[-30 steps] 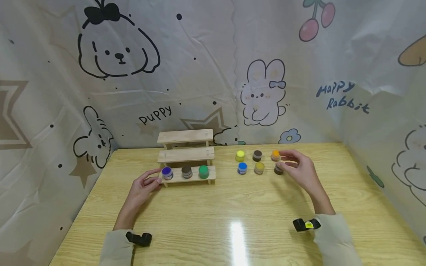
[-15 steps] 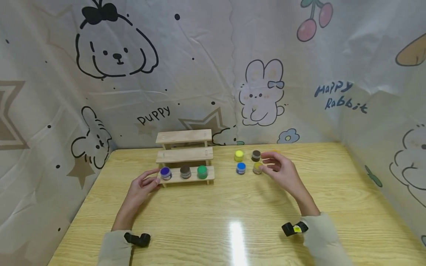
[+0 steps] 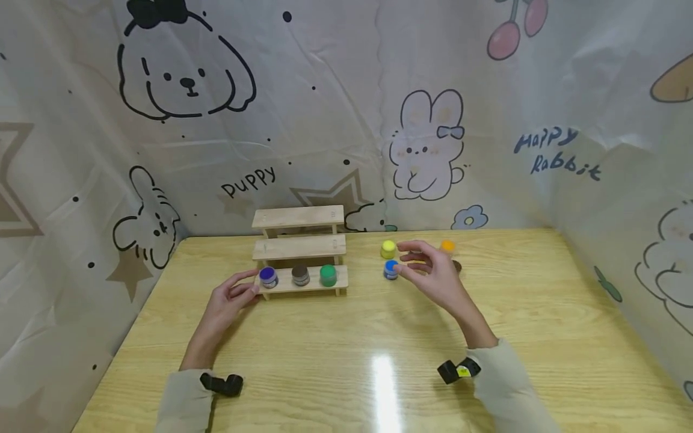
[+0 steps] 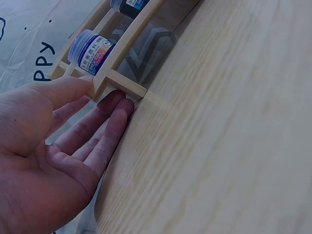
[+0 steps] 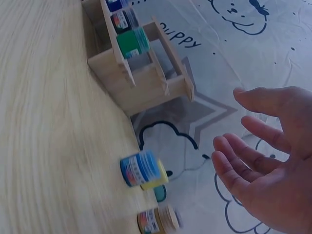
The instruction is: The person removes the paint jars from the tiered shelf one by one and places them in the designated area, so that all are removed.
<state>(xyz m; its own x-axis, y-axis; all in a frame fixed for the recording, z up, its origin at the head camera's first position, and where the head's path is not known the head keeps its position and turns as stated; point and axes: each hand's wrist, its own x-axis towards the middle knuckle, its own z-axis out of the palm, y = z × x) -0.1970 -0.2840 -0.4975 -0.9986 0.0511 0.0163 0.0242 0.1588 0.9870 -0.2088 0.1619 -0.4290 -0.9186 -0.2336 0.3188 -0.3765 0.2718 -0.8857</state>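
Note:
A three-step wooden display stand stands at the back left. Its lowest step carries a purple paint jar, a dark brown paint jar and a green paint jar. My left hand holds the left end of that step, thumb against its corner and fingertips by the leg. Nothing is between the fingers of my right hand, which hovers over loose paint jars. A blue paint jar stands near its thumb, with a yellow paint jar behind; an ochre jar is hidden from the head view.
An orange-lidded jar and a partly covered brown jar stand right of my right hand. The upper two steps of the stand bear nothing. A printed curtain rises behind the wooden table.
My right hand has moved left above the jars, from the orange and brown ones toward the blue and yellow ones. My left hand stays at the stand's end; the jars have not moved.

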